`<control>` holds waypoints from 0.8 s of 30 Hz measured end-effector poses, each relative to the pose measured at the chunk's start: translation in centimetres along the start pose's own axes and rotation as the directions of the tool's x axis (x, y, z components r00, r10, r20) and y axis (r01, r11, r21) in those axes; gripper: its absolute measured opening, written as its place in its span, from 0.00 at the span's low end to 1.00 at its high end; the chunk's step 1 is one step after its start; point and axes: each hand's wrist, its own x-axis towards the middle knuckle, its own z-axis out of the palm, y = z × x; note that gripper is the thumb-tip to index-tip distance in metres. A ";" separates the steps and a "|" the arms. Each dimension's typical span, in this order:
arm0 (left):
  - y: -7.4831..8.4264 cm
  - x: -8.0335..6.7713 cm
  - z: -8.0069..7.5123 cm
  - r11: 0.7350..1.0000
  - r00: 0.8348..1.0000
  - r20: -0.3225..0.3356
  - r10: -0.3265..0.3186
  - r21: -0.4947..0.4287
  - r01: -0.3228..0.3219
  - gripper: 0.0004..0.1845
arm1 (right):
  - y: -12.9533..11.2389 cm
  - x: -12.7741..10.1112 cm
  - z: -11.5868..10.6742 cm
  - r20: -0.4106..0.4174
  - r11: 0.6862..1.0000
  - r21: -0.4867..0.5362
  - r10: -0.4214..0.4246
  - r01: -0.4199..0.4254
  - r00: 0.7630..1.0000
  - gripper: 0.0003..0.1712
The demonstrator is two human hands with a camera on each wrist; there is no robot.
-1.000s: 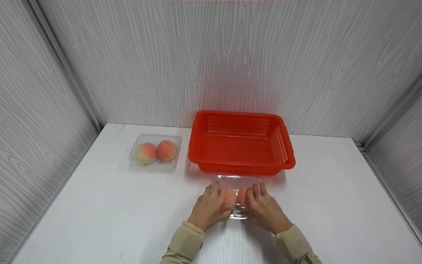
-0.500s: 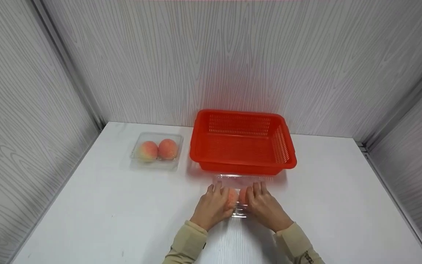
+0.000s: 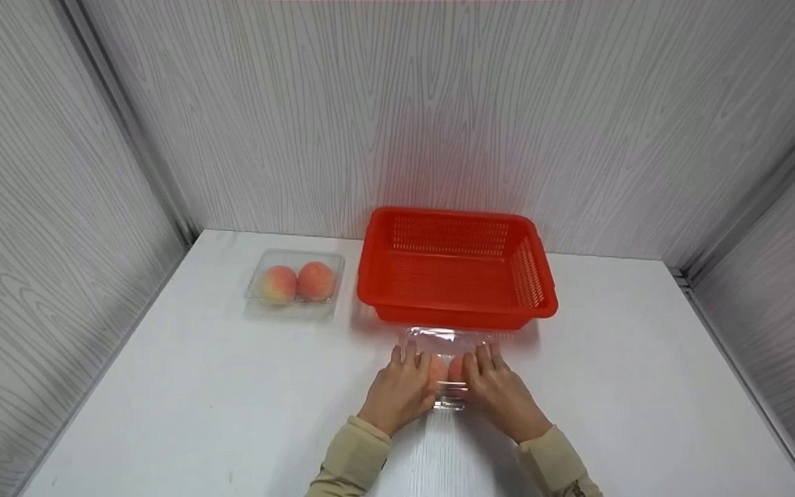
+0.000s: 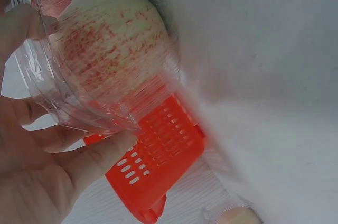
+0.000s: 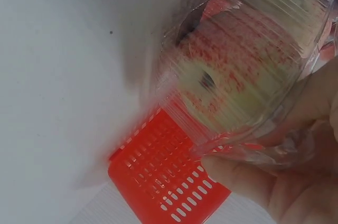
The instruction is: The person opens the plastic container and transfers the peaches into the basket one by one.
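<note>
near the front edge of the white worktop (image 3: 197, 407), at its middle, the left hand (image 3: 397, 390) and the right hand (image 3: 501, 392) clasp a clear plastic clamshell box (image 3: 447, 345) from either side, fingers curled over its lid. the box rests on the worktop, touching or just short of the front wall of the red basket (image 3: 456, 266); which of the two cannot be told. from the head view only slivers of two peaches (image 3: 447, 371) show between the hands. the left wrist view shows what that one hides: a pale, red-streaked peach (image 4: 113, 44) pressed against the ribbed clear wall, with fingers (image 4: 95, 158) under the rim. the right wrist view gives the other peach (image 5: 248, 65) with its stem hollow facing out. further back, by the left edge, a second clear box (image 3: 294, 284) holds two more peaches, just beside the basket, which stands against the back edge. compared with a second ago, the hands sit a shade closer together and the box has barely shifted.
</note>
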 end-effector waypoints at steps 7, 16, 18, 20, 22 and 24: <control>0.3 0.3 -0.7 0.998 0.999 0.040 0.036 0.049 -0.038 0.22 | 0.2 -0.2 0.0 0.011 1.000 0.000 0.010 -0.010 1.000 0.36; 0.5 0.5 -1.0 0.996 0.998 0.035 0.059 0.068 -0.061 0.22 | 0.3 -0.2 -0.3 0.035 1.000 0.018 0.017 -0.018 0.999 0.38; 0.5 0.5 -0.8 0.995 0.997 0.042 0.070 0.067 -0.073 0.22 | 0.3 -0.2 -0.3 0.027 0.999 0.029 0.016 -0.017 1.000 0.39; 0.5 0.5 -0.7 0.991 0.995 0.033 0.098 0.084 -0.101 0.20 | 0.4 -0.2 -0.3 0.024 0.999 0.036 0.018 -0.018 1.000 0.39; 0.4 0.5 -0.5 0.987 0.991 0.026 0.128 0.097 -0.130 0.18 | 0.4 -0.2 -0.3 0.031 0.999 0.042 0.019 -0.020 0.999 0.38; 0.4 0.7 -0.6 0.980 0.987 0.021 0.162 0.116 -0.163 0.16 | 0.5 -0.2 -0.3 0.035 0.999 0.049 0.021 -0.022 0.999 0.37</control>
